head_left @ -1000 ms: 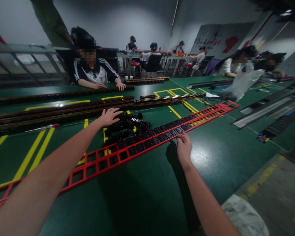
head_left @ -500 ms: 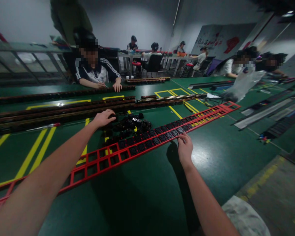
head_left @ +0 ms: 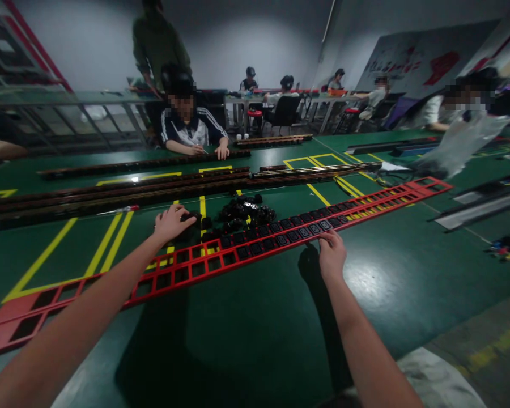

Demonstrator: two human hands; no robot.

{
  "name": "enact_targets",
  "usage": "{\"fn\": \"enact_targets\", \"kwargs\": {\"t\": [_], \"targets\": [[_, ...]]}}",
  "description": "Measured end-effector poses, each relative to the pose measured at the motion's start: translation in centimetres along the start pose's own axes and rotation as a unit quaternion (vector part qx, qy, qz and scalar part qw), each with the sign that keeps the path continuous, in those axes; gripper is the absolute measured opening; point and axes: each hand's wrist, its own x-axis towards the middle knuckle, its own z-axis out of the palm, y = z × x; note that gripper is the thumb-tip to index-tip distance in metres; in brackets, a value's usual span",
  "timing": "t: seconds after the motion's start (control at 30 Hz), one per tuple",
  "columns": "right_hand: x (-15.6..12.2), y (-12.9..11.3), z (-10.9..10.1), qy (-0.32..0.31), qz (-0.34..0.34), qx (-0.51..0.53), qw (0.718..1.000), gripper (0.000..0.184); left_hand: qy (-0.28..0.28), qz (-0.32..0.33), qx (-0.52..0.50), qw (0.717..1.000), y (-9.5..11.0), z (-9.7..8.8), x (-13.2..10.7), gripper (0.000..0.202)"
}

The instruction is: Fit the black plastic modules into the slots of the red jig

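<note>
A long red frame point(head_left: 187, 271) with many square slots lies slantwise on the green table point(head_left: 255, 334). Several of its middle slots hold black socket modules point(head_left: 280, 238). A heap of loose black modules point(head_left: 246, 212) sits just behind the frame. My left hand point(head_left: 171, 222) is curled over black modules at the heap's left end. My right hand point(head_left: 331, 255) rests on the frame's near edge beside the filled slots, fingers bent against it.
Long dark strips point(head_left: 123, 195) lie across the table behind the heap. A seated person in a dark jacket point(head_left: 191, 130) works on a strip opposite me. Other people sit at tables point(head_left: 280, 102) further back. Yellow lines mark the tabletop.
My left hand drew back from the heap's top to its left end and closed over modules there. The view swung left. My right hand stayed on the frame.
</note>
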Motion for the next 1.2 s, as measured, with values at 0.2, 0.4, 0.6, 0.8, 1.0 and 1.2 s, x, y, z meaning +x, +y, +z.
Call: {"fn": "enact_targets", "kwargs": {"t": [0.2,0.4,0.6,0.8,1.0,1.2], "targets": [[0.1,0.3,0.1,-0.004,-0.009,0.008,1.0,0.02,0.042,0.004,-0.052,0.998,-3.8,-4.5,-0.7,0.059],[0.1,0.5,0.2,-0.002,-0.014,0.006,1.0,0.021,-0.02,0.041,-0.164,0.985,-6.4,-2.5,-2.8,0.069],[0.1,0.5,0.1,0.001,-0.014,0.004,1.0,0.021,-0.027,0.053,-0.142,0.988,-4.9,-2.1,-3.8,0.068],[0.1,0.2,0.0,-0.001,0.001,0.002,1.0,0.02,-0.057,0.131,-0.095,0.985,-0.9,-1.9,0.9,0.063],[-0.1,0.0,0.0,-0.001,0.006,0.008,1.0,0.02,-0.122,0.207,-0.048,0.97,1.6,-0.1,0.1,0.045],[0.0,0.2,0.0,-0.007,0.002,0.0,1.0,0.018,-0.143,0.241,-0.022,0.96,1.5,-0.9,-1.9,0.032]]}}
